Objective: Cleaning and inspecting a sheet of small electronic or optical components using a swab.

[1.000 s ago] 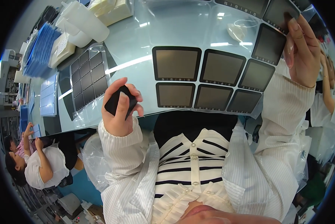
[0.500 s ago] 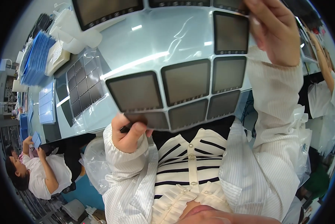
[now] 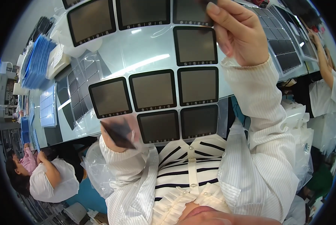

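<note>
Raised in front of me is a clear film sheet [image 3: 158, 47] carrying several dark rectangular panels with black borders and a row of small marks along one edge. A see-through stretch without panels crosses its middle. My right hand [image 3: 237, 33] pinches the sheet at its upper right, thumb over a corner panel. At the lower left corner, my left hand [image 3: 111, 143] is closed at a dark panel piece [image 3: 119, 134], which is tilted and smeared by motion. That piece hides most of the left fingers. Among the nearest panels is a lower middle one [image 3: 158, 126], still flat on the film.
On the left of the table lie a clear-wrapped panel sheet [image 3: 80, 93], a light blue gridded sheet [image 3: 48, 107] and a stack of blue sheets [image 3: 36, 60]. More dark panel sheets [image 3: 280, 41] lie at the right. Co-workers [image 3: 51, 176] sit on both sides.
The sheet and my right hand have shifted left, and more of its upper panels show. The lower left panel, flat under my left thumb before, is now tilted and blurred.
</note>
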Demonstrator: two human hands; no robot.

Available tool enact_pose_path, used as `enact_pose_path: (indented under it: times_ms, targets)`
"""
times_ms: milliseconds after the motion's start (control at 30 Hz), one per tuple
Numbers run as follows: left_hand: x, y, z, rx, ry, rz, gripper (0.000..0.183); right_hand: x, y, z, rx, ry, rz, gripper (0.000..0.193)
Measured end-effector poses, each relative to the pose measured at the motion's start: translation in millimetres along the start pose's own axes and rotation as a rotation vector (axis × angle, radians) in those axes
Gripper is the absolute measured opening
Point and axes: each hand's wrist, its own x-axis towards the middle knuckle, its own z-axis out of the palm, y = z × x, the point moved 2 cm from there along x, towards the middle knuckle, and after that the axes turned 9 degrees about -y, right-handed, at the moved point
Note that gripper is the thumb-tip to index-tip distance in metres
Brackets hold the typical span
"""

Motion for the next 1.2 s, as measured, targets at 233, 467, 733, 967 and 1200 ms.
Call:
enact_pose_path:
  times_ms: [233,467,733,967,1200]
  targets:
    - [-5,-20,-56,0.097,0.537,0.067,0.050,-6,-13,21,-0.113,0.059,-0.049,0.021]
    - [21,-18,20,-0.156,0.074,-0.017,0.067,-14,-25,11,-0.291,0.111,-0.071,0.020]
    - [10,-24,26,0.269,0.257,-0.304,0.029,-21,-42,2,-0.467,0.044,0.006,0.021]
    - [12,5,13,0.538,0.457,-0.106,0.026,-29,-66,-56,-0.473,0.330,-0.297,0.024]
    - [12,22,-18,0.583,0.317,0.085,0.038,-25,-53,-25,-0.388,0.261,-0.244,0.016]
